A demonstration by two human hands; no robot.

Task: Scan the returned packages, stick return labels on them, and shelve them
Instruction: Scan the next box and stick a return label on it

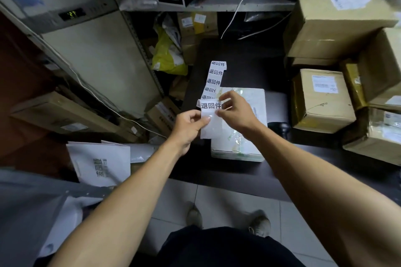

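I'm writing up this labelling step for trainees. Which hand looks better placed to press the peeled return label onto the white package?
Probably the right hand: it pinches the return label directly above the white package. The left hand holds the backing strip off the package's edge.

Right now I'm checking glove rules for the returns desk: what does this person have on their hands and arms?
Nothing: the left hand and the right hand are bare, with no gloves, rings, watch or wristband in view. Both forearms are uncovered up to the frame edge, so no sleeve shows.
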